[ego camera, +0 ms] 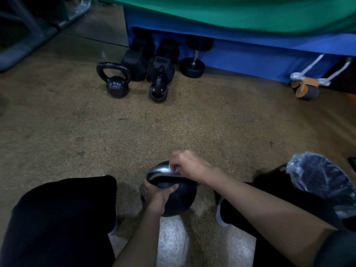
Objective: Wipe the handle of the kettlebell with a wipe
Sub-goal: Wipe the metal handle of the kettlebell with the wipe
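Observation:
A black kettlebell [180,199] with a shiny metal handle [160,170] stands on the brown floor between my knees. My left hand [157,193] grips the left side of its body just under the handle, thumb across the top. My right hand [187,165] is curled over the right end of the handle and pinches a small pale wipe [173,171] against the metal. Most of the wipe is hidden under my fingers.
Two smaller black kettlebells [115,80] [158,87] and several dumbbells [192,60] stand farther off by a blue padded block [250,53]. An ab roller [306,87] lies at right. A plastic-lined bin [323,180] sits beside my right knee.

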Tool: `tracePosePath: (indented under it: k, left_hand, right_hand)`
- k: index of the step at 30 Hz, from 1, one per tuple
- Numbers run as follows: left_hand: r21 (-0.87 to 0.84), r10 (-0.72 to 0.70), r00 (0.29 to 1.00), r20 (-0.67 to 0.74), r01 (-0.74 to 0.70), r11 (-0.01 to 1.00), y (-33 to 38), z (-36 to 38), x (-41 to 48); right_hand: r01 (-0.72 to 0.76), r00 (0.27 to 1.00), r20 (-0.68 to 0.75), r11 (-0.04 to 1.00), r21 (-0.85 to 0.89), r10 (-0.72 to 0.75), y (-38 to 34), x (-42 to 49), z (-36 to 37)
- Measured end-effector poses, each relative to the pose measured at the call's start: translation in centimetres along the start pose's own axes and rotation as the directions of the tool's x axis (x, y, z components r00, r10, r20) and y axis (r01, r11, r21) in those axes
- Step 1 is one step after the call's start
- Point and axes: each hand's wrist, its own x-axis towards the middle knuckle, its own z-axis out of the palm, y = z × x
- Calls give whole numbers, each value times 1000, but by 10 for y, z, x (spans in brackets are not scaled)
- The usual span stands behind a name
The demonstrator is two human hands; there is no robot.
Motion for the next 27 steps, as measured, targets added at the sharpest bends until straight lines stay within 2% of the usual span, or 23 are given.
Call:
tracePosePath:
  k: [4,8,11,22,27]
  left_hand:
    - [5,8,1000,-2,-8,1000,0,-1,0]
    - [6,33,999,0,-33,999,1,-2,-3]
    - [17,33,999,2,-33,999,1,-3,-4]
    - [-21,55,997,62,-54,998,-4,-4,0]
    - [11,36,999,34,-37,999,-3,-6,-3]
  right_hand:
    - [-64,998,8,998,-24,64,1,2,-2]
    - [-167,985,-20,984,67,169,2,6,1]
    - [-244,969,-12,968,63,245,4,10,-1]
    - [-306,952,37,947,96,304,2,19,-11]
    - [-319,948,52,943,95,315,2,21,-7]
